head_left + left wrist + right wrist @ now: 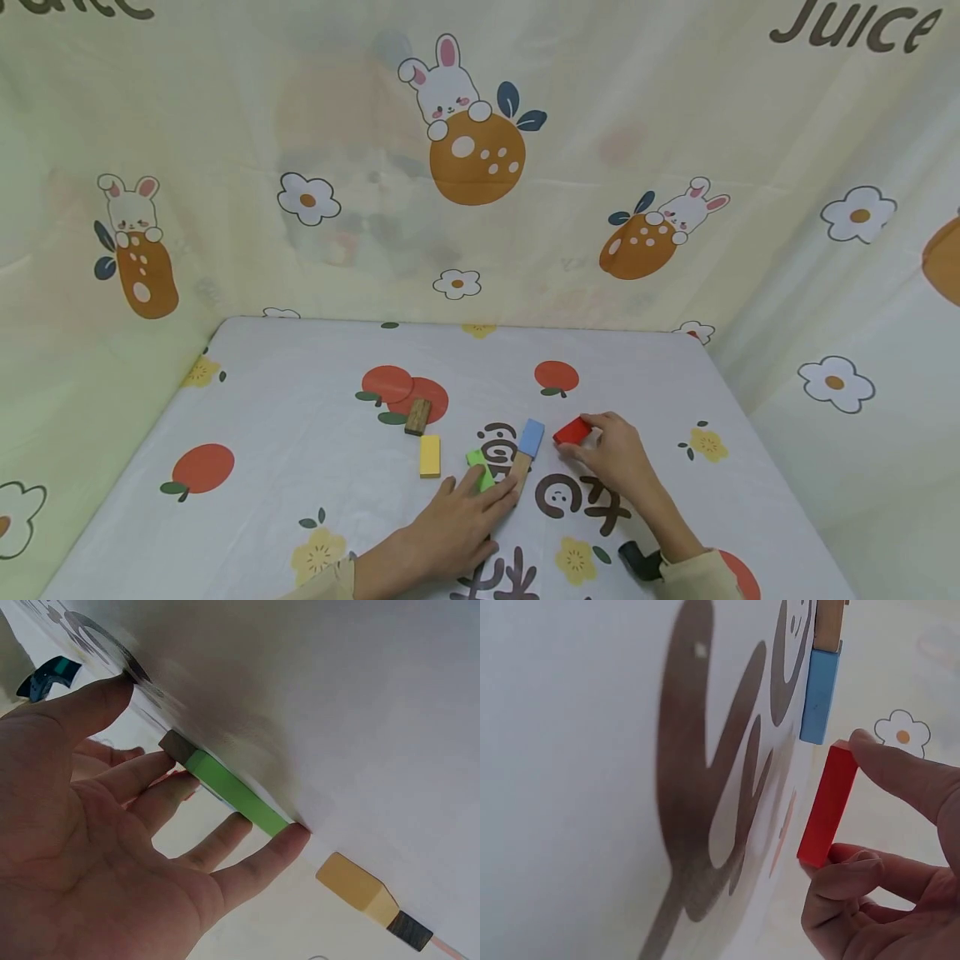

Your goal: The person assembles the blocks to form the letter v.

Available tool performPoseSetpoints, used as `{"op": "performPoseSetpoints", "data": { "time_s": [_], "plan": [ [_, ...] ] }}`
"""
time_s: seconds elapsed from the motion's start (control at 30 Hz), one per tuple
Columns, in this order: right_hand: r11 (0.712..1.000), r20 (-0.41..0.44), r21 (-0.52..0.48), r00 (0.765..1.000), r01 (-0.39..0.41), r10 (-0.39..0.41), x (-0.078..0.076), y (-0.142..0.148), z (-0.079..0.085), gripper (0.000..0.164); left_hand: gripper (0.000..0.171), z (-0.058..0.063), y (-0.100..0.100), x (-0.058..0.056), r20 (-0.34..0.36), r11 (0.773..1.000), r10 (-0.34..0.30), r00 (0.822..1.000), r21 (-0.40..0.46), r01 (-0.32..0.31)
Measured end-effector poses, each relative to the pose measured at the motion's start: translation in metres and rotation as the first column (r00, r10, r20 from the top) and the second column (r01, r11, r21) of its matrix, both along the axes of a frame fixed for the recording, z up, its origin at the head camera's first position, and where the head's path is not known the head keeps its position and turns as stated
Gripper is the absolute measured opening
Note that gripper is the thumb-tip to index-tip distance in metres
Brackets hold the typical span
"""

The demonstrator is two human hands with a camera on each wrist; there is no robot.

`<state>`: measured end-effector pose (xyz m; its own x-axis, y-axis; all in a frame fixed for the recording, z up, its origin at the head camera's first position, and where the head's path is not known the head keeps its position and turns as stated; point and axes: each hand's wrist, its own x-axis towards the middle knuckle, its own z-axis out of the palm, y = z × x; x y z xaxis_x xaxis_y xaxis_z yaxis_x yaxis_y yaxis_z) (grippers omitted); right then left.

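My right hand (pixel 615 454) pinches a red wooden block (pixel 829 802) by its two ends, thumb on one and fingers at the other. Just left of it a blue block (pixel 531 437) meets the end of a natural wood block (pixel 521 468). My left hand (pixel 461 525) lies low over the cloth with fingers extended, the fingertips at a green block (pixel 236 791) and at the wood block, partly covering both. Left of the green block is a yellow block (pixel 430 457), its far end close to a dark brown block (pixel 417 418).
A white tablecloth (pixel 285 433) printed with fruit, flowers and lettering covers the table. Behind it hangs a cream curtain (pixel 360 250) with rabbit prints. A black band (pixel 640 561) is on my right wrist.
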<state>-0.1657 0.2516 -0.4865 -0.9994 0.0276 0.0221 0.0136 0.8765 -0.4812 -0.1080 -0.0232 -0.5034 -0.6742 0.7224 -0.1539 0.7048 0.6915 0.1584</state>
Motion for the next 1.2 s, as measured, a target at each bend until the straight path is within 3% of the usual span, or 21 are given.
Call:
{"op": "performPoseSetpoints", "data": {
  "time_s": [0.33,0.83,1.2],
  "plan": [
    [0.998,0.012,-0.059,0.999,-0.031,0.031,-0.01,0.003,-0.005,0.067,0.07,0.0,-0.001,0.0,-0.027,1.0,-0.012,1.0,-0.002,0.012],
    [0.99,0.03,-0.132,0.998,-0.044,0.049,-0.023,0.003,-0.01,0.066,0.072,0.003,0.001,0.0,0.026,1.0,0.011,1.0,-0.013,-0.01],
    [0.981,0.034,-0.178,0.996,-0.073,0.08,-0.034,0.006,-0.015,0.067,0.072,0.002,0.001,0.0,0.015,1.0,0.007,1.0,-0.014,-0.007]
  ]
}}
